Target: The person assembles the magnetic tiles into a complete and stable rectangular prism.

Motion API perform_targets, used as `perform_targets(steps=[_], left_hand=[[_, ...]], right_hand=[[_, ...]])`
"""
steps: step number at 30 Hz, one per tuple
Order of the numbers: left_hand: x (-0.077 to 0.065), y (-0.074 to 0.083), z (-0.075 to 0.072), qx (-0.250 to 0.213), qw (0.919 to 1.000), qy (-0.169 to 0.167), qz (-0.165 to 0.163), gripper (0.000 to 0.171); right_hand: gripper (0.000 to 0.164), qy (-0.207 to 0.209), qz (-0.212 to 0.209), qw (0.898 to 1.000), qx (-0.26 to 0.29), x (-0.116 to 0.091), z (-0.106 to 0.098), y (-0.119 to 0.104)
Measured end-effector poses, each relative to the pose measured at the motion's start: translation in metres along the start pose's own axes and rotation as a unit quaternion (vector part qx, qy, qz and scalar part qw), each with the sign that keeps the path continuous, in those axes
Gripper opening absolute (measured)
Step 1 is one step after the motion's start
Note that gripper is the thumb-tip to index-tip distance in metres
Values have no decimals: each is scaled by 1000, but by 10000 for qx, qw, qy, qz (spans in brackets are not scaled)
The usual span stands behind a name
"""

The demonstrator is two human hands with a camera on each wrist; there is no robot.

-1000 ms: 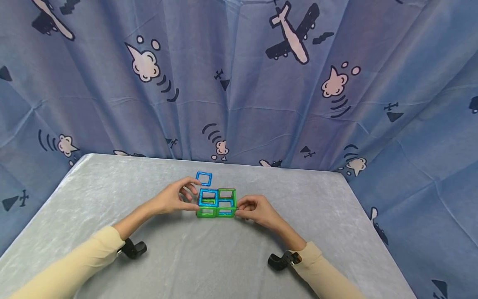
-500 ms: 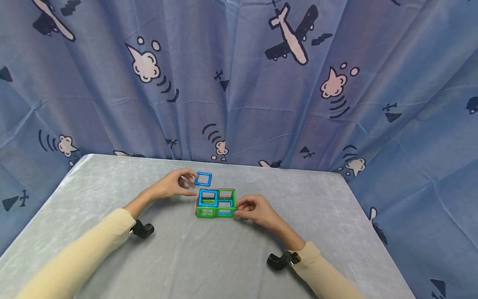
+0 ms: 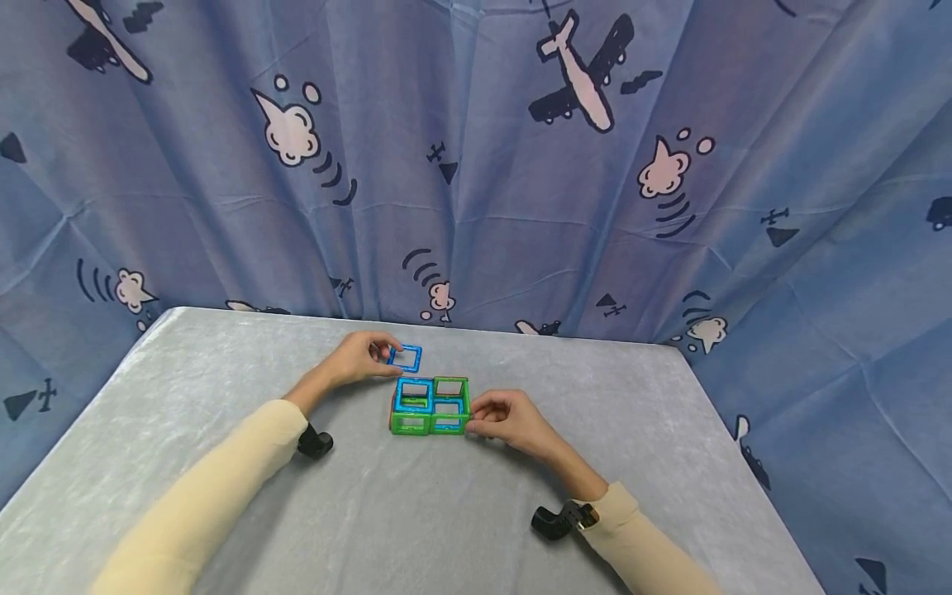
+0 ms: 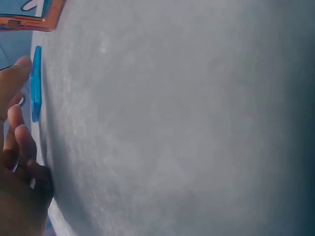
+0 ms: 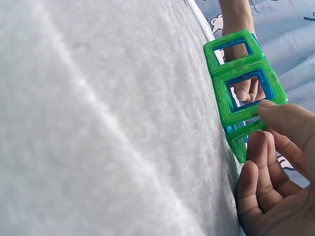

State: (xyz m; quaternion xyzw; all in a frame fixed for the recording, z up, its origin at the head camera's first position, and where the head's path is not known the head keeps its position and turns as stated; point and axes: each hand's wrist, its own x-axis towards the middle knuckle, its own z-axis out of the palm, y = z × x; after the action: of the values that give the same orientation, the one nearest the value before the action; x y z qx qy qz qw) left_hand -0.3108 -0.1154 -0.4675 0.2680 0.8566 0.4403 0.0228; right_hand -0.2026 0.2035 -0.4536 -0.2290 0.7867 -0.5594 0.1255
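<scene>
A two-cell block of open square magnetic tiles (image 3: 449,423), green and blue with some orange-red edges, stands mid-table in the head view. My right hand (image 3: 508,420) grips its right end; the right wrist view shows the thumb (image 5: 283,118) against a green tile's corner and the other fingers curled by the side. Behind the block lies a loose blue square magnetic tile (image 3: 418,359). My left hand (image 3: 363,357) is at that tile's left side, index finger over its far left corner and thumb by the near one. Whether the fingertips press it is hard to tell.
A grey-white cloth covers the table (image 3: 416,512). Past its far edge hangs a blue curtain (image 3: 491,182) printed with planes and clouds. Black wrist cameras (image 3: 554,522) sit at both cuffs. An orange tile edge (image 4: 49,19) shows in the left wrist view.
My left hand has left the block's left side and moved back and right to the loose blue tile. The right hand stays at the block, which has hardly moved.
</scene>
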Motion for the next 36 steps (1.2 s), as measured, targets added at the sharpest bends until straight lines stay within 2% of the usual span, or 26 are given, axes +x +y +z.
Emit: perform_targets(steps=[8, 14, 23, 28, 36], left_hand=[[6, 2, 5, 402, 9986, -296, -167, 19], [6, 4, 8, 637, 9977, -212, -132, 7], [7, 4, 10, 605, 9979, -171, -146, 5], [5, 9, 6, 574, 9982, -138, -94, 5], [-4, 25, -7, 531, 9986, 4, -86, 6]], right_hand=[[19, 29, 130, 9999, -90, 1, 1, -2], [20, 20, 71, 10000, -55, 0, 0, -1], [18, 24, 79, 10000, 25, 0, 0, 0], [18, 22, 85, 9999, 62, -1, 0, -1], [18, -29, -109, 9999, -8, 0, 1, 1]])
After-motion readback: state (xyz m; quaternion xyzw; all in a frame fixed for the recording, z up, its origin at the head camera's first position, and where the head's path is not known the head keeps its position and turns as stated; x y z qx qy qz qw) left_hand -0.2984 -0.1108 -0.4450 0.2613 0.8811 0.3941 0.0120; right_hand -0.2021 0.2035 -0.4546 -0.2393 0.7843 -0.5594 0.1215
